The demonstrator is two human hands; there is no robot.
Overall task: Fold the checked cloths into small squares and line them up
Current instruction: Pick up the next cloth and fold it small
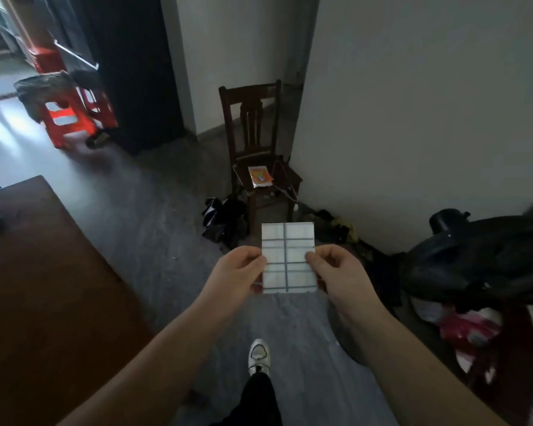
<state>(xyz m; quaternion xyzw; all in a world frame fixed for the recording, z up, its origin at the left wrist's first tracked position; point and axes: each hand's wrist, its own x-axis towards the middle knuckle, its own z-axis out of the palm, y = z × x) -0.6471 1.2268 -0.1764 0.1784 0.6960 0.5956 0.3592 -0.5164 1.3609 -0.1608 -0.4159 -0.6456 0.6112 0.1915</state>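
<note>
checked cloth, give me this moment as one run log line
checked cloth: folded small, held up in air | left hand: pinches left edge | right hand: pinches right edge

My left hand (237, 269) and right hand (336, 272) are bare, forearms (166, 348) too; I wear black trousers (260, 398) and a white-and-grey trainer (259, 356).

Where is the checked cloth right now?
In the head view, the checked cloth is held up mid-frame, pinched between the left hand and the right hand, with the wooden chair behind it.
</note>
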